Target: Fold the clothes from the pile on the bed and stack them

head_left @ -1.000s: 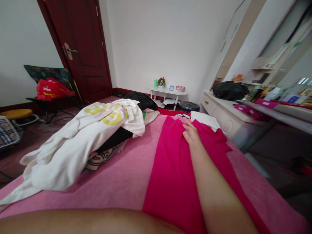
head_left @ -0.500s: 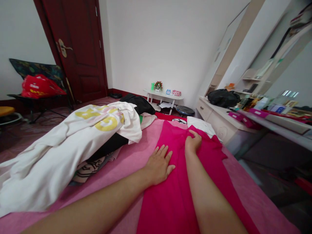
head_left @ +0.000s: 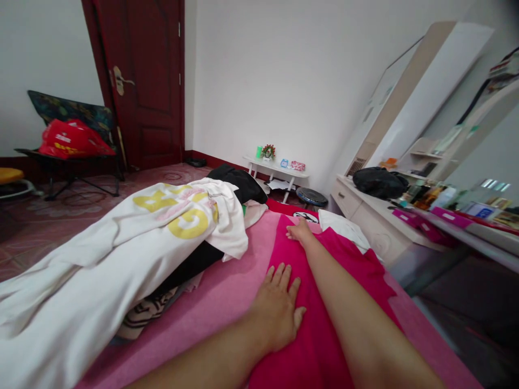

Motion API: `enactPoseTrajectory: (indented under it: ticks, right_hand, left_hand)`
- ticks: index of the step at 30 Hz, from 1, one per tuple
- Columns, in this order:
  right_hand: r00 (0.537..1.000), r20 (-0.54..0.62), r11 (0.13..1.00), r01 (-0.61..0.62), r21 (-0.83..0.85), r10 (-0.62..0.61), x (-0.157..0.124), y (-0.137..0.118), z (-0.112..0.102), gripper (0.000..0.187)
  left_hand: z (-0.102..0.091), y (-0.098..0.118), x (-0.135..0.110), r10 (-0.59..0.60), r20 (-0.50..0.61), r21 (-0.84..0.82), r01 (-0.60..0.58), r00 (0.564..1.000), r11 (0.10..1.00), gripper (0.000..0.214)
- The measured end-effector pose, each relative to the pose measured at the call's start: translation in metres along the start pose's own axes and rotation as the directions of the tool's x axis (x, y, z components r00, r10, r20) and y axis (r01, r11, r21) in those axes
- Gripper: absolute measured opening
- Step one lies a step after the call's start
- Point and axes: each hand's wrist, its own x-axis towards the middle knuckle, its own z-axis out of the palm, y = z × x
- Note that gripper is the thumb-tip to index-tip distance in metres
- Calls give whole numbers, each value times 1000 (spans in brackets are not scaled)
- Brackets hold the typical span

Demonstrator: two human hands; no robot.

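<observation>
A magenta shirt point(head_left: 280, 246) lies spread lengthwise on the pink bed cover point(head_left: 227, 302). My left hand point(head_left: 278, 313) rests flat on its left part, palm down with the fingers stretched out. Farther up, near the collar end, my right hand point(head_left: 300, 232) has its fingers curled in on the cloth; the fingertips are partly hidden. A sleeve of the shirt point(head_left: 375, 273) sticks out on the right side. My right forearm crosses over the middle of the garment and covers some of it.
To the left, a white top with yellow lettering point(head_left: 121, 254) covers a pile of clothes. White cloth point(head_left: 344, 227) and a red garment point(head_left: 279, 207) lie at the bed's far end. A dresser point(head_left: 365, 210) stands along the right, with a black bag point(head_left: 379, 182) on it.
My right hand has moved left across the collar end, bringing cloth with it. My left hand stays flat on the shirt. The view has shifted slightly.
</observation>
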Motion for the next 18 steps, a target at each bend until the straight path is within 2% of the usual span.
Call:
enactPoseTrajectory:
  ticks: [2, 4, 8, 10, 14, 18]
  right_hand:
    - [999, 36, 998, -34, -44, 36, 12, 3, 5, 68]
    - [998, 53, 996, -34, -84, 39, 21, 6, 7, 60]
    - [999, 43, 989, 2, -145, 4, 31, 11, 9, 21]
    - [999, -1, 987, 48, -152, -49, 33, 12, 12, 9]
    - [975, -92, 974, 189, -123, -201, 35, 4, 24, 20]
    - [946, -59, 942, 308, -136, -318, 30, -6, 33, 23]
  left_hand:
    - [0, 0, 0, -2, 0, -16, 2, 1000, 1000, 59]
    - [0, -1, 1, -6, -10, -23, 5, 1000, 1000, 59]
    - [3, -3, 2, -4, -18, -31, 3, 1000, 1000, 59]
    - [5, -4, 3, -7, -14, -31, 6, 1000, 1000, 60]
    - [7, -5, 3, -16, -27, -43, 15, 1000, 999, 60]
    - [8, -5, 2, -33, -49, -56, 30, 998, 998, 59]
